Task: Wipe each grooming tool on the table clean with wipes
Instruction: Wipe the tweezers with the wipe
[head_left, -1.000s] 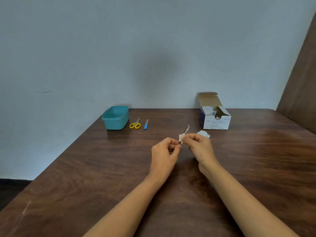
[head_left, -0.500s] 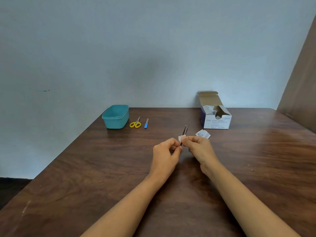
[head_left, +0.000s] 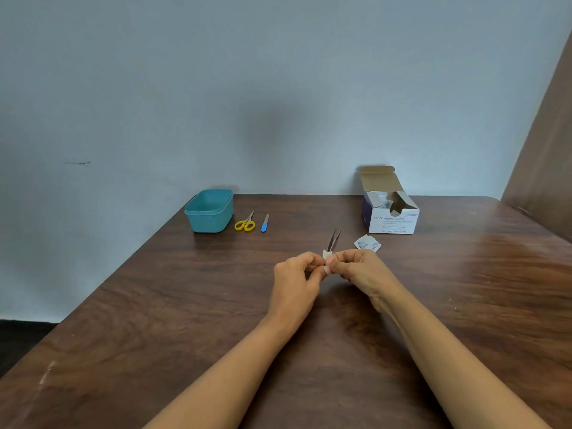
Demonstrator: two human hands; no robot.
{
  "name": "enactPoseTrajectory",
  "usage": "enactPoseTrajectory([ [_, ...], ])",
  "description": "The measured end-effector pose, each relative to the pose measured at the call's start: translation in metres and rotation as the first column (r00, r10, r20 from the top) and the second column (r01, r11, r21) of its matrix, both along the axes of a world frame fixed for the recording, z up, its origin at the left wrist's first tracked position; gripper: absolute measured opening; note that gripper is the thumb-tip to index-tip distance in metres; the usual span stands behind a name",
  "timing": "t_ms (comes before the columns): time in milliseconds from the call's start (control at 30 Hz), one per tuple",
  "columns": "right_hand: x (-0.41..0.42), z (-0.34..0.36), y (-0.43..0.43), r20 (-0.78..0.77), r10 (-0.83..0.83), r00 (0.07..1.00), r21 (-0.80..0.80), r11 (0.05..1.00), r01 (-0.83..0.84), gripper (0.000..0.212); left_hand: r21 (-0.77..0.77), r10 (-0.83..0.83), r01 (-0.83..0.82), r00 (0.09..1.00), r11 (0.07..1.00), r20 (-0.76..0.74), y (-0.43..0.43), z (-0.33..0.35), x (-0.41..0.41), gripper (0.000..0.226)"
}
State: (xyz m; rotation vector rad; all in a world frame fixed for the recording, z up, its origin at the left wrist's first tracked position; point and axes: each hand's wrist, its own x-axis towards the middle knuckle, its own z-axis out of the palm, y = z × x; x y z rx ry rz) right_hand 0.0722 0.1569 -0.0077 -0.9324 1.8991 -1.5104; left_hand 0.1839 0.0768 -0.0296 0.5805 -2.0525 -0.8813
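Both hands meet above the middle of the table. My left hand (head_left: 297,274) pinches the lower end of a pair of dark metal tweezers (head_left: 334,239), whose two prongs point up and away from me. My right hand (head_left: 356,267) pinches a small white wipe (head_left: 326,253) folded round the tweezers' base. Small yellow-handled scissors (head_left: 245,224) and a blue-handled nail file (head_left: 265,223) lie side by side at the back left of the table.
A teal plastic tub (head_left: 209,212) stands left of the scissors. An open box of alcohol swabs (head_left: 391,216) sits at the back right, with a torn swab wrapper (head_left: 367,243) in front of it. The brown wooden table (head_left: 154,320) meets a wall behind.
The tweezers' two prongs now show apart, where a second ago they looked like one strip. Both hands have barely shifted and keep their hold.
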Motion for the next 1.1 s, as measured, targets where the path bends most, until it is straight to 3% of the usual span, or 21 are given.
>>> enactPoseTrajectory([
  [100, 0.004, -0.002, -0.001, -0.021, 0.023, 1.0, -0.018, 1.0, -0.023, 0.009, -0.004, 0.007, -0.007, 1.0, 1.0, -0.007, -0.003, 0.001, 0.0, 0.008],
  [267, 0.011, -0.003, -0.003, 0.091, -0.095, 0.991, -0.15, 0.983, 0.108, 0.013, 0.032, 0.0, 0.001, 0.999, 0.999, -0.04, -0.002, 0.003, -0.001, 0.006],
  [467, 0.012, -0.002, -0.008, 0.193, -0.194, 0.962, -0.194, 0.953, 0.231, 0.014, 0.055, -0.022, 0.024, 0.999, 0.998, -0.044, 0.002, 0.003, -0.002, 0.007],
  [667, 0.012, -0.003, -0.007, 0.064, -0.142, 0.988, -0.237, 0.96, 0.153, 0.018, 0.052, -0.009, 0.01, 1.0, 0.999, -0.029, 0.002, 0.003, -0.001, 0.007],
  [833, 0.011, -0.003, -0.006, -0.021, -0.07, 0.997, -0.147, 0.987, 0.066, 0.021, 0.064, 0.015, -0.015, 1.0, 0.998, -0.004, -0.001, 0.001, 0.0, 0.006],
  [1100, 0.009, -0.011, -0.014, -0.037, -0.234, 0.972, -0.238, 0.946, 0.219, 0.028, 0.079, -0.019, 0.019, 1.0, 0.997, -0.003, -0.001, -0.001, -0.003, 0.005],
])
